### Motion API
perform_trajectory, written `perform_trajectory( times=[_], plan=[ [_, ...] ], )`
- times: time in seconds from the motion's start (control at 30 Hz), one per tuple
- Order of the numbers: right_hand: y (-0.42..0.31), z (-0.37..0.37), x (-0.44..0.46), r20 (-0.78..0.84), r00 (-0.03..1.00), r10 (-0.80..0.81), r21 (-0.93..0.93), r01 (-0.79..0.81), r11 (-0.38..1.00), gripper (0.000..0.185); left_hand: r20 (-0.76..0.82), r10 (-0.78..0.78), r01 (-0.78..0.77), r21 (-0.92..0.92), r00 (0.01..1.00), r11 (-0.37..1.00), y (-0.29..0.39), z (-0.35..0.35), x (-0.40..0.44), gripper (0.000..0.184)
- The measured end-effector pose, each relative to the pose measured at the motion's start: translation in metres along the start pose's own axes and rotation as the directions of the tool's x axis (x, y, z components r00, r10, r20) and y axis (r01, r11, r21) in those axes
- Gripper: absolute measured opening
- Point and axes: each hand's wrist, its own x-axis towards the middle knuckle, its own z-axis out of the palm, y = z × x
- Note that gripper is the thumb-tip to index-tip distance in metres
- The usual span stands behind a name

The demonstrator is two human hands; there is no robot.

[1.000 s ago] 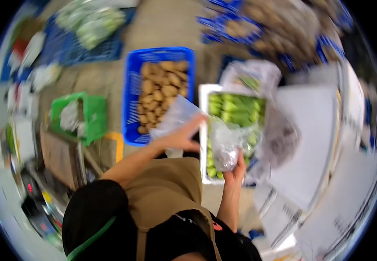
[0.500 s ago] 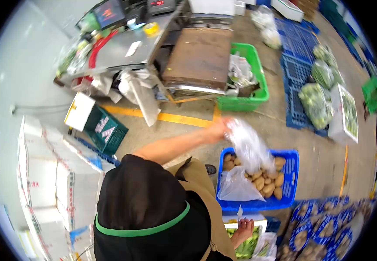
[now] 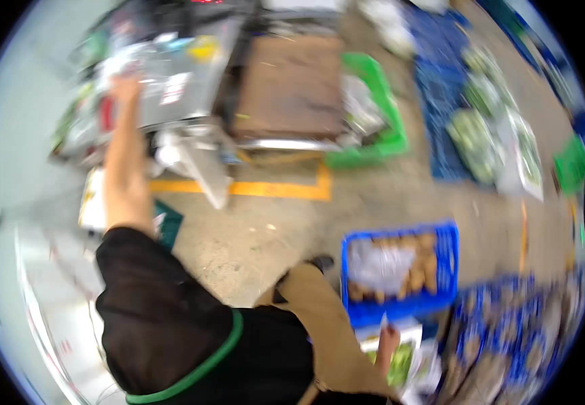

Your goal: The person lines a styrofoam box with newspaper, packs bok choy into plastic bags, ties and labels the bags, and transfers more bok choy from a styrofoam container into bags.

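My left hand is stretched out over the steel table at the upper left. Its blurred fingers are closed on a clear plastic bag. At the lower right, my right hand is above a white foam box of green vegetables. The fingers look pressed together, with a small pale tip sticking up from them that I cannot make out. Just beyond it, the blue crate holds brown potatoes, with a translucent bag lying on top of them.
A brown-topped platform stands right of the steel table, beside a green crate. Bagged vegetables lie by blue pallets. Blue-and-brown sacks fill the lower right. White boxes stand at the lower left.
My left hand has swung with the clear bag from above the potato crate to the steel table. My right hand stays near the foam box. The view has turned left since the earliest frame.
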Motion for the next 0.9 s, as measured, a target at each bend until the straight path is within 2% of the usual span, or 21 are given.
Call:
perform_trajectory(
  times=[0.03,0.07,0.1,0.13,0.17,0.2,0.27,0.33,0.37,0.47,0.53,0.57,0.6,0.63,0.67,0.7,0.73,0.77,0.8,0.83,0.9],
  plan=[
    [0.012,0.006,-0.014,-0.172,0.984,-0.041,0.044,0.049,0.998,0.033,0.190,0.278,-0.293,0.057,0.942,0.954,0.015,-0.005,-0.018,0.080],
    [0.005,-0.002,-0.025,-0.091,0.994,0.053,0.043,-0.049,0.998,0.034,0.037,0.282,-0.244,-0.400,0.959,0.883,0.093,-0.067,-0.089,0.076],
    [0.047,0.008,-0.020,-0.208,0.973,-0.098,-0.148,0.068,0.987,0.032,-0.036,0.225,-0.225,-0.328,0.974,0.917,0.076,-0.018,-0.113,0.073],
    [0.002,-0.012,-0.024,-0.082,0.994,0.068,-0.212,-0.084,0.974,0.027,0.089,0.248,-0.194,-0.395,0.965,0.898,0.087,-0.016,-0.154,0.076],
    [-0.001,-0.019,-0.015,-0.130,0.991,0.002,-0.186,-0.026,0.982,0.027,0.189,0.205,-0.119,-0.387,0.960,0.915,0.085,-0.004,-0.186,0.076],
    [0.013,-0.020,-0.005,-0.232,0.973,0.017,-0.135,-0.049,0.990,0.025,0.329,0.159,0.079,-0.607,0.931,0.791,0.076,0.019,-0.215,0.070],
    [0.017,-0.037,-0.001,-0.325,0.945,0.035,-0.141,-0.085,0.986,0.024,0.321,0.322,-0.216,-0.325,0.891,0.921,0.088,0.033,-0.229,0.058],
    [0.000,-0.059,0.001,-0.412,0.910,0.057,-0.102,-0.108,0.989,0.025,0.203,0.160,-0.118,-0.202,0.966,0.972,0.145,0.003,-0.239,0.047],
    [-0.007,-0.066,0.001,-0.443,0.893,0.079,-0.071,-0.122,0.990,0.024,0.091,0.202,-0.188,-0.145,0.975,0.971,0.185,-0.030,-0.250,0.037],
    [-0.006,-0.070,0.021,-0.507,0.855,0.111,0.062,-0.092,0.994,0.022,0.099,0.463,-0.374,-0.454,0.881,0.809,0.251,-0.060,-0.300,0.031],
    [0.007,-0.063,0.046,-0.525,0.847,0.088,0.169,0.002,0.986,0.021,0.435,0.583,-0.192,-0.665,0.687,0.722,0.269,-0.036,-0.375,0.029],
    [-0.003,-0.059,0.056,-0.505,0.854,0.122,0.217,-0.011,0.976,0.021,0.518,0.678,-0.134,-0.735,0.522,0.665,0.308,-0.077,-0.426,0.023],
    [-0.001,-0.052,0.070,-0.513,0.854,0.092,0.186,0.006,0.982,0.021,0.645,0.711,0.096,-0.756,0.279,0.648,0.316,-0.071,-0.479,0.022],
    [0.006,-0.043,0.084,-0.518,0.853,0.063,0.157,0.023,0.987,0.022,0.618,0.780,0.037,-0.786,0.098,0.617,0.323,-0.063,-0.540,0.023],
    [0.011,-0.032,0.097,-0.525,0.851,0.034,0.127,0.039,0.991,0.023,0.695,0.680,0.246,-0.635,-0.233,0.733,0.329,-0.051,-0.600,0.026],
    [0.008,-0.024,0.106,-0.474,0.878,0.071,0.191,0.023,0.981,0.025,0.755,0.582,0.346,-0.482,-0.302,0.805,0.344,-0.070,-0.649,0.028],
    [0.025,-0.011,0.118,-0.455,0.890,0.038,0.087,0.002,0.996,0.029,0.769,0.531,0.564,-0.276,-0.357,0.779,0.345,-0.065,-0.708,0.033],
    [0.040,0.003,0.127,-0.458,0.889,0.006,-0.031,-0.023,0.999,0.031,0.806,0.438,0.607,-0.126,-0.399,0.784,0.348,-0.056,-0.767,0.040],
    [0.052,0.017,0.132,-0.454,0.891,-0.026,-0.150,-0.047,0.988,0.034,0.826,0.329,0.573,-0.010,-0.457,0.820,0.346,-0.040,-0.820,0.045],
    [0.057,0.026,0.135,-0.416,0.909,-0.003,-0.122,-0.053,0.991,0.037,0.831,0.216,0.530,0.109,-0.513,0.841,0.348,-0.031,-0.863,0.051],
    [0.063,0.040,0.133,-0.338,0.940,-0.045,-0.109,0.009,0.994,0.037,0.922,-0.003,0.375,0.161,-0.387,0.913,0.365,-0.037,-0.921,0.059]
  ],
)
